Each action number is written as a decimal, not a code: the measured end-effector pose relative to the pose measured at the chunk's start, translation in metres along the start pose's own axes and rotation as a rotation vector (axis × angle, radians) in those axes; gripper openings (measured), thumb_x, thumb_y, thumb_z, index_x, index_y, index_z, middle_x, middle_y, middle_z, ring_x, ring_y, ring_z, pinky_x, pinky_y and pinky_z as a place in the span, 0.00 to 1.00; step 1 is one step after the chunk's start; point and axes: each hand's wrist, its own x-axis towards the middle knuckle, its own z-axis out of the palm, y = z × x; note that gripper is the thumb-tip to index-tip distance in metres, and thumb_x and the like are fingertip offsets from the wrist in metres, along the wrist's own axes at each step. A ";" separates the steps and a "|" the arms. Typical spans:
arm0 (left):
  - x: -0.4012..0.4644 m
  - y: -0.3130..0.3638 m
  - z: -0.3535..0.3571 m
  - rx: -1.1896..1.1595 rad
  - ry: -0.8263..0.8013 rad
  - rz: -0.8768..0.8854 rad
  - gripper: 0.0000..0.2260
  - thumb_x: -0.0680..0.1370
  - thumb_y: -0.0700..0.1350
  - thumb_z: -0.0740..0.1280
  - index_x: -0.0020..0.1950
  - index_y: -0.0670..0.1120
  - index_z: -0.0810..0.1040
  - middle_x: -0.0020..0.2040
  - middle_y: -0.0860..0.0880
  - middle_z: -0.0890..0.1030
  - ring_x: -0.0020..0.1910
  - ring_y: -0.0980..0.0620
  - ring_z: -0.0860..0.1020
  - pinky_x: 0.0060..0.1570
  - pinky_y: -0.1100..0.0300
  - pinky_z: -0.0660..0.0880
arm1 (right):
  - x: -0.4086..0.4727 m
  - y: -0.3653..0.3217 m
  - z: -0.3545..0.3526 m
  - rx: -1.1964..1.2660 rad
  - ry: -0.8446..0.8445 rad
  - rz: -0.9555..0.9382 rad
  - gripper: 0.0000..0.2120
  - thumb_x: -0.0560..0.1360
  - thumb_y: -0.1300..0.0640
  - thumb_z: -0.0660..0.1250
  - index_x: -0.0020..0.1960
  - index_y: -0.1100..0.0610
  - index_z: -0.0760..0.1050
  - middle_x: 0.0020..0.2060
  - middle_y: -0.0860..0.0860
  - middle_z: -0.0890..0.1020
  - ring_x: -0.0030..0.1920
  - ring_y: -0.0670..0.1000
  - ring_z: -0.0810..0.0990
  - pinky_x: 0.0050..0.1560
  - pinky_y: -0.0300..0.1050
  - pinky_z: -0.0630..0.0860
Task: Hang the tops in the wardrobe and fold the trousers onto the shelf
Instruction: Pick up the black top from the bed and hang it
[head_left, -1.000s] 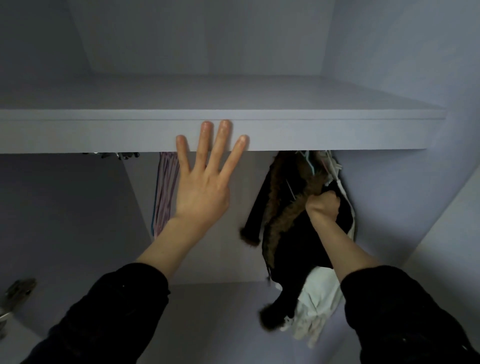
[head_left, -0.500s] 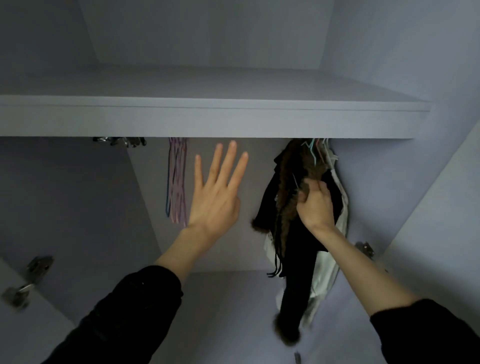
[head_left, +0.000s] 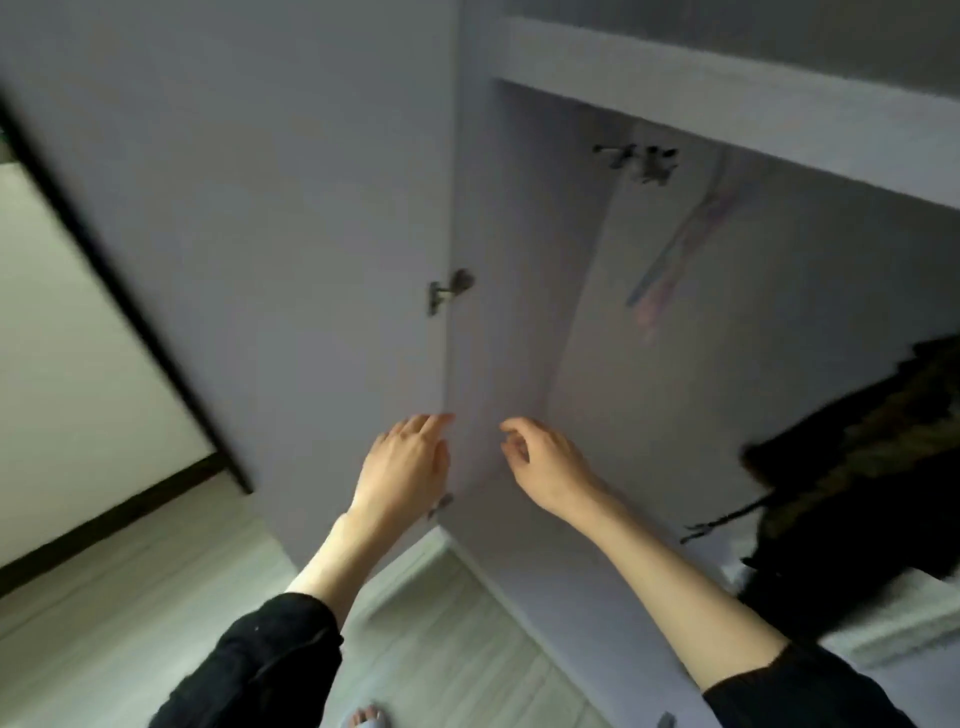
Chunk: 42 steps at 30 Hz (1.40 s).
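Note:
A black garment with brown fur trim (head_left: 862, 478) hangs at the right inside the lilac wardrobe, a white garment (head_left: 914, 618) behind it. The wardrobe shelf (head_left: 727, 98) runs across the top right. My left hand (head_left: 408, 467) floats near the wardrobe's front left edge, fingers relaxed and holding nothing. Just to its right my right hand (head_left: 540, 462) hangs in front of the wardrobe's left inner wall, fingers loosely curled and empty. Both hands are well left of the hanging garments. The frame is blurred by head motion.
The open wardrobe door (head_left: 260, 260) stands at the left with a hinge (head_left: 449, 291) on its inner edge. Several thin coloured hangers (head_left: 670, 270) dangle below the shelf. Pale wood floor (head_left: 441, 623) lies below; a dark-framed doorway (head_left: 104, 260) is at far left.
My view has swung left and down. My right hand has let go of the black garment and moved left. My left hand has dropped from in front of the shelf to the wardrobe's left edge.

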 end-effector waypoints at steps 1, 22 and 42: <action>-0.023 -0.020 -0.008 0.008 0.011 -0.073 0.18 0.79 0.43 0.58 0.70 0.48 0.70 0.65 0.46 0.75 0.63 0.43 0.73 0.58 0.53 0.69 | -0.003 -0.022 0.017 0.001 -0.060 -0.055 0.15 0.79 0.58 0.60 0.65 0.56 0.72 0.59 0.54 0.79 0.59 0.56 0.77 0.57 0.46 0.70; -0.671 -0.262 -0.204 0.018 0.516 -1.431 0.18 0.81 0.42 0.55 0.70 0.47 0.68 0.68 0.48 0.71 0.65 0.48 0.70 0.63 0.57 0.67 | -0.359 -0.545 0.382 -0.109 -0.906 -1.219 0.15 0.80 0.54 0.59 0.65 0.53 0.72 0.56 0.51 0.80 0.55 0.51 0.79 0.56 0.47 0.75; -1.048 -0.334 -0.177 0.053 0.391 -2.377 0.30 0.80 0.42 0.56 0.77 0.54 0.43 0.77 0.45 0.39 0.76 0.43 0.39 0.70 0.36 0.47 | -0.622 -0.680 0.648 -0.688 -1.285 -1.971 0.34 0.77 0.37 0.57 0.76 0.42 0.45 0.77 0.46 0.42 0.76 0.54 0.39 0.72 0.65 0.48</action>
